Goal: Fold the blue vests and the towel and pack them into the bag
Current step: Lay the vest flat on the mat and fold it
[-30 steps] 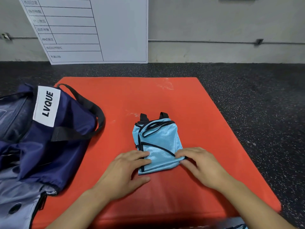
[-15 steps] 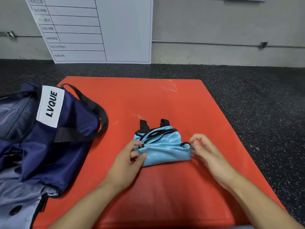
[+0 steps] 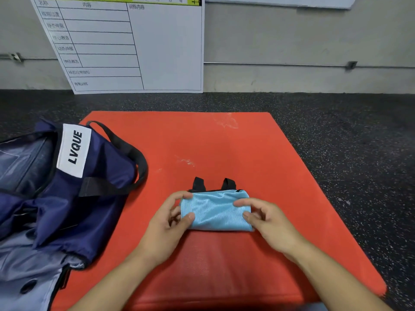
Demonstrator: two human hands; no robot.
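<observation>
The left hand (image 3: 167,223) and the right hand (image 3: 266,217) each pinch one end of the folded blue vest (image 3: 215,209), thumb below and fingers on top. The vest lies on the red mat (image 3: 224,149). The dark blue bag (image 3: 67,194) sits open at nine o'clock from it.

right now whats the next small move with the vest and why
Probably lift the vest left into the bag: it looks fully folded, the left hand and right hand pinch its ends, and the bag seems open beside it.
</observation>
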